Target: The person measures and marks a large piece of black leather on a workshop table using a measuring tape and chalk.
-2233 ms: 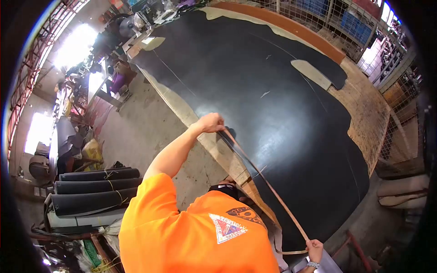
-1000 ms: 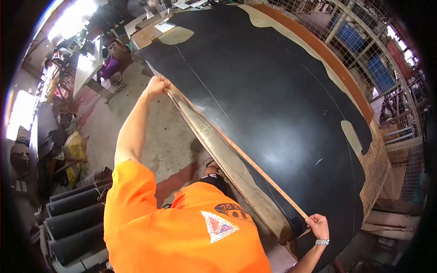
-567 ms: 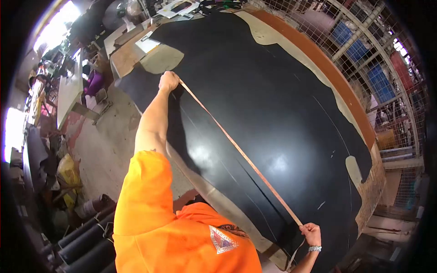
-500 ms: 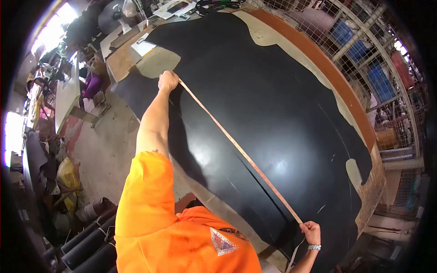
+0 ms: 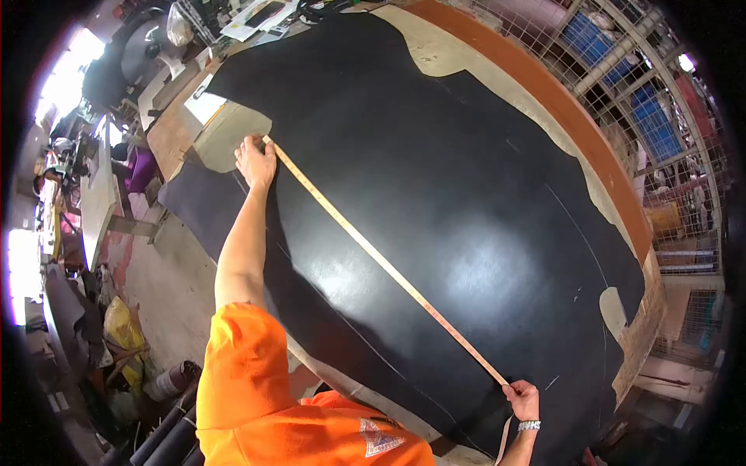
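Note:
A large black leather hide [image 5: 404,163] is spread over the table, with chalk-like lines near its edges. A pale measuring tape [image 5: 381,261] runs taut and diagonally across it, lying on or very close to the leather. At the far left end of the tape, beside a notch in the hide's edge, my left hand [image 5: 256,161] holds the tape tip with its fingers. My right hand [image 5: 523,400], wearing a wristwatch [image 5: 529,425], pinches the tape near the close edge. The tape's loose tail [image 5: 503,439] hangs below that hand.
A brown strip of material [image 5: 544,101] lies along the table's far edge, beside a wire mesh cage [image 5: 614,78]. Papers [image 5: 252,17] and a clipboard [image 5: 203,99] rest at the table's far left. Dark rolls [image 5: 167,439] stand at lower left on the floor.
The tape has come down toward the leather; its separate shadow no longer shows. My left hand has lowered and its fingers have shifted at the tape tip. The view has moved slightly.

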`<act>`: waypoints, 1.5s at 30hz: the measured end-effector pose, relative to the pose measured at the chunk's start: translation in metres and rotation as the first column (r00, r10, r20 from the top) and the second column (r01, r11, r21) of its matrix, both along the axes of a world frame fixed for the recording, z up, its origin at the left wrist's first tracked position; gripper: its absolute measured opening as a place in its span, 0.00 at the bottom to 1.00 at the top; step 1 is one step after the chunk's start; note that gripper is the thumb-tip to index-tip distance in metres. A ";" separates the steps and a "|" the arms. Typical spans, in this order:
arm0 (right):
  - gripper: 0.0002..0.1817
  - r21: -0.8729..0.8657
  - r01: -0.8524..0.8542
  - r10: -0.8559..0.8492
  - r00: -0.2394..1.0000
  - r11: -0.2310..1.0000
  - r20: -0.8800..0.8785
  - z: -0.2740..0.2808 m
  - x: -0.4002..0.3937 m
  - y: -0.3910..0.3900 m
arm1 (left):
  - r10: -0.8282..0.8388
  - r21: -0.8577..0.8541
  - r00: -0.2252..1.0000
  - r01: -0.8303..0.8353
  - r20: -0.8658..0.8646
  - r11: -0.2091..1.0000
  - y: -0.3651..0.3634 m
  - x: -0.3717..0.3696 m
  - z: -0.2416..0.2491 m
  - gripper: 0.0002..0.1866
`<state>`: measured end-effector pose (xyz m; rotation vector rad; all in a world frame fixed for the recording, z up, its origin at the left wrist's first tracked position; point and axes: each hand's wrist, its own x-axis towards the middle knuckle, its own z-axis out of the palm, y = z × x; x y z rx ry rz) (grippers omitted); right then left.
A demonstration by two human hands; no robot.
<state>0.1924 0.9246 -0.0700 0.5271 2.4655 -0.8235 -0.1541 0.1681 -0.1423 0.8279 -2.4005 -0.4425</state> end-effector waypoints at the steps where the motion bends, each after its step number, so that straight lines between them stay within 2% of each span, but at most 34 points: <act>1: 0.12 -0.008 0.008 -0.008 1.000 1.000 -0.003 -0.003 0.000 0.001 | -0.007 -0.018 1.000 0.007 -0.003 1.000 0.001 0.001 0.000 0.17; 7: 0.12 0.052 0.002 -0.001 1.000 0.999 -0.021 -0.002 0.001 -0.004 | 0.006 -0.081 0.992 0.005 0.124 0.997 0.002 0.002 0.002 0.16; 12: 0.12 0.090 0.036 -0.035 0.999 0.995 -0.006 0.006 0.000 -0.016 | -0.009 -0.079 0.994 0.018 0.105 0.997 0.001 0.002 0.000 0.16; 18: 0.12 0.084 -0.016 0.023 0.996 0.996 -0.089 -0.006 0.011 -0.007 | -0.021 -0.109 0.994 0.033 0.106 0.993 0.002 0.006 -0.003 0.18; 21: 0.11 0.104 -0.030 0.035 0.998 0.994 -0.048 0.009 0.006 -0.017 | -0.009 -0.102 0.991 0.023 0.132 0.994 0.009 0.006 0.003 0.19; 22: 0.11 0.097 0.009 -0.005 0.999 0.995 -0.044 0.008 0.007 -0.017 | -0.021 -0.113 0.995 0.033 0.102 0.993 0.010 0.004 0.006 0.19; 25: 0.10 0.024 -0.008 0.011 0.993 1.000 -0.117 -0.009 0.019 -0.004 | 0.013 -0.193 0.994 0.008 0.105 0.981 0.000 0.005 -0.005 0.21; 26: 0.10 0.021 0.013 -0.011 0.995 1.000 -0.098 -0.015 0.022 0.001 | 0.028 -0.178 0.993 -0.008 0.113 0.984 0.001 0.004 -0.003 0.21; 27: 0.11 -0.065 0.054 -0.059 0.995 0.996 -0.077 -0.021 0.026 0.006 | 0.032 -0.160 0.991 -0.011 0.129 0.987 0.004 0.004 -0.002 0.21; 28: 0.10 -0.025 0.030 -0.032 0.998 0.999 -0.052 -0.017 0.020 0.002 | 0.033 -0.230 0.993 -0.005 0.117 0.973 0.000 0.004 -0.008 0.21; 29: 0.09 0.065 -0.115 0.121 0.988 0.991 -0.098 -0.013 0.016 0.001 | 0.087 -0.331 0.966 -0.001 0.244 0.944 -0.010 0.001 -0.008 0.22; 30: 0.09 0.013 -0.129 0.130 0.984 0.992 -0.125 -0.025 0.015 0.007 | 0.190 -0.610 0.949 0.002 0.250 0.792 -0.028 -0.003 -0.023 0.22; 32: 0.14 0.027 -0.188 0.190 0.972 0.982 -0.142 -0.011 0.000 -0.006 | 0.236 -0.725 0.757 0.410 0.609 0.554 -0.051 -0.002 -0.026 0.17; 33: 0.20 0.025 -0.198 0.199 0.972 0.980 -0.125 -0.011 0.001 -0.001 | 0.204 -0.706 0.747 0.448 0.632 0.549 -0.069 -0.015 -0.047 0.21; 34: 0.22 0.097 -0.239 0.249 0.963 0.966 -0.104 -0.006 0.007 0.002 | 0.167 -0.664 0.798 0.342 0.579 0.665 -0.088 -0.024 -0.053 0.26; 35: 0.22 0.075 -0.190 0.194 0.980 0.979 -0.049 -0.006 0.016 0.012 | 0.186 -0.562 0.857 0.139 0.481 0.816 -0.096 -0.038 -0.058 0.31; 36: 0.21 0.093 -0.166 0.166 0.986 0.982 0.005 -0.009 0.027 0.025 | 0.226 -0.484 0.878 0.007 0.421 0.875 -0.096 -0.041 -0.062 0.37; 37: 0.20 0.116 -0.057 0.063 0.997 0.992 -0.048 -0.004 0.040 0.028 | 0.097 -0.307 0.907 0.036 0.409 0.951 -0.100 -0.041 -0.056 0.39; 38: 0.19 0.164 0.034 -0.042 0.998 0.986 0.046 0.003 0.047 0.031 | 0.142 -0.294 0.940 -0.047 0.309 0.955 -0.090 -0.039 -0.057 0.33; 39: 0.19 0.186 0.063 -0.068 0.997 0.980 0.021 0.005 0.062 0.042 | 0.112 -0.276 0.946 -0.025 0.305 0.961 -0.072 -0.029 -0.045 0.32; 41: 0.19 0.217 0.098 -0.094 0.995 0.971 -0.024 -0.008 0.074 0.053 | 0.121 -0.263 0.948 -0.040 0.296 0.964 -0.073 -0.039 -0.051 0.29; 43: 0.18 0.240 0.152 -0.157 0.988 0.959 -0.001 -0.012 0.093 0.071 | 0.085 -0.236 0.968 -0.028 0.235 0.971 -0.073 -0.038 -0.049 0.28; 45: 0.18 0.342 0.221 -0.242 0.970 0.913 0.018 -0.012 0.110 0.086 | 0.054 -0.224 0.973 -0.002 0.225 0.975 -0.072 -0.034 -0.044 0.26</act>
